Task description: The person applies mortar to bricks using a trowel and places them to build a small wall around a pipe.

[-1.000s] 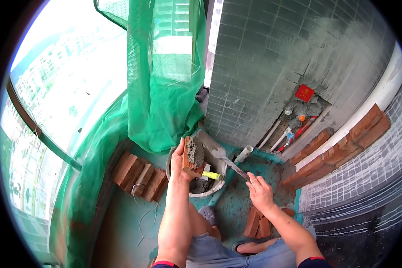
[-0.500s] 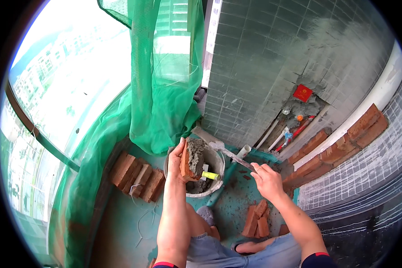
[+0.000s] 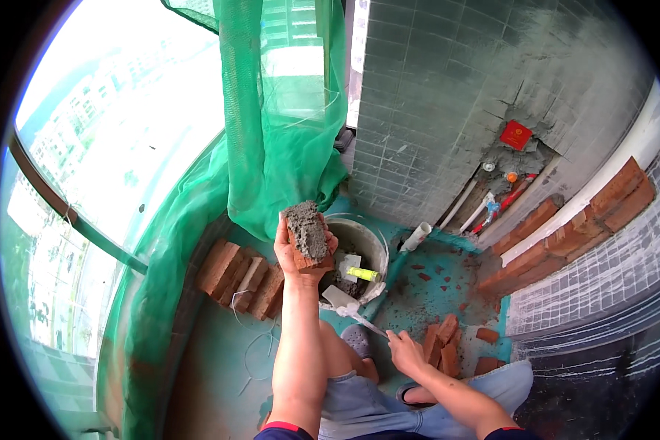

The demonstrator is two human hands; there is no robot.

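My left hand (image 3: 284, 253) is wrapped round a red brick (image 3: 312, 262). Grey mortar (image 3: 306, 227) lies thick and rough over the brick's upturned face. The brick is held up beside the left rim of a mortar-stained bucket (image 3: 379, 246). Inside the bucket, a tool with a bright yellow handle (image 3: 364, 274) rests on some mortar. Lower and to the right, my right hand (image 3: 406, 353) is closed on the handle of a trowel (image 3: 339, 298). The trowel's pale blade is at the bucket's near rim; whether it touches the rim I cannot tell.
Several bricks (image 3: 236, 277) stand in a row at left, with thin white wire by them. Broken bricks (image 3: 443, 341) lie right of my legs. A white pipe stub (image 3: 416, 237) rises behind the bucket. Green netting (image 3: 286, 161) hangs by the window. Low brickwork (image 3: 565, 238) lines the right wall.
The brick has turned so its mortared face shows more fully. My right hand has brought the trowel down and toward me, from beyond the brick to the bucket's near side. The view has shifted slightly.
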